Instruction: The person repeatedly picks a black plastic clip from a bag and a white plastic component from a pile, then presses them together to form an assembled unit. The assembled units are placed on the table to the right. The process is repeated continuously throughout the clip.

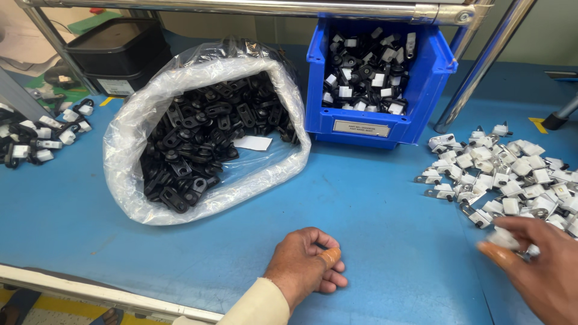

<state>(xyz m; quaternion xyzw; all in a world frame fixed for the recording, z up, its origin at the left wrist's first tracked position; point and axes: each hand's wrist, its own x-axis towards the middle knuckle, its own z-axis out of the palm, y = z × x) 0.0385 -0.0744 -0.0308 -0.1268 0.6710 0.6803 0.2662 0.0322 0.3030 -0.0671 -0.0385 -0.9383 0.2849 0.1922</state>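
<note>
The left hand rests on the smooth blue table, fingers curled into a loose empty fist. At the near right, the blurred right hand pinches a small white plastic clip between its fingertips, at the near edge of the heap of white-and-metal clips. To the far left, a crinkled clear plastic bag holds black brackets, beside a blue bin.

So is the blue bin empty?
No, the blue bin is piled with black and white parts.
</note>
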